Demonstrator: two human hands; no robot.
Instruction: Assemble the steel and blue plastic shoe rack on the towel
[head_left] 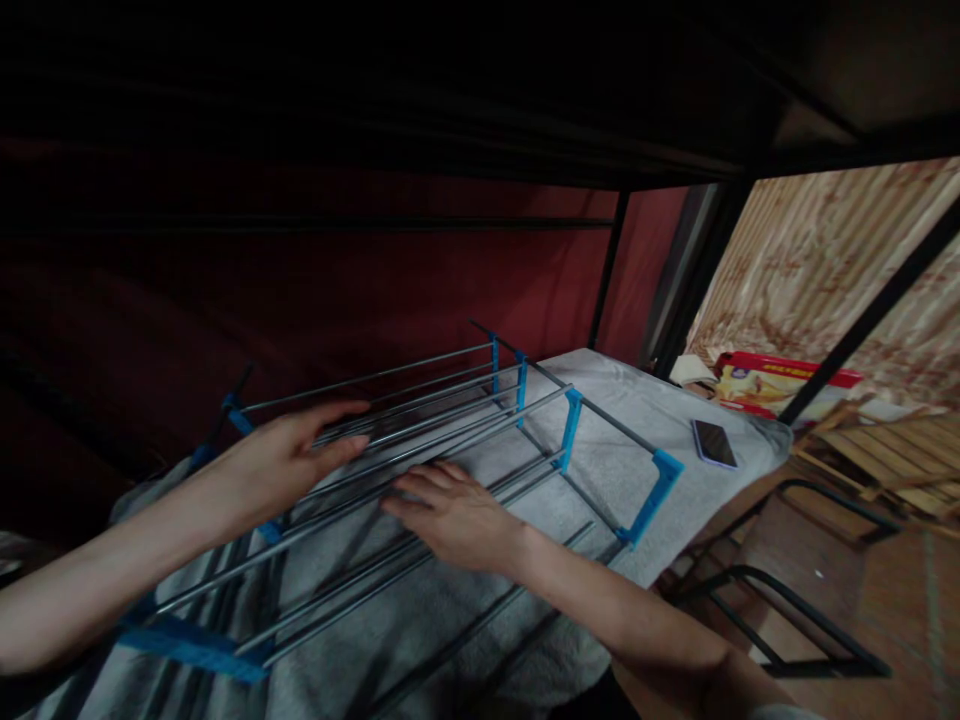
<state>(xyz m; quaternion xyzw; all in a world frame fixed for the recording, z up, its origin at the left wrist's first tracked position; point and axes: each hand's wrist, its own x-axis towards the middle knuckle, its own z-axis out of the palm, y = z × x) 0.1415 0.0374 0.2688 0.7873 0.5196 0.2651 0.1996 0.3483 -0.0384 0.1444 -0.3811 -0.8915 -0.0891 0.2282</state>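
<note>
Head view: slim grey-rod rack, blue brackets; left fingers parted, right fingers at rods, grip unclear.

Head camera: worn on the head, close above left hand and right hand
Facing: forward and down across the blue-jointed metal-rod rack
Red wall: farther back, behind the rack
</note>
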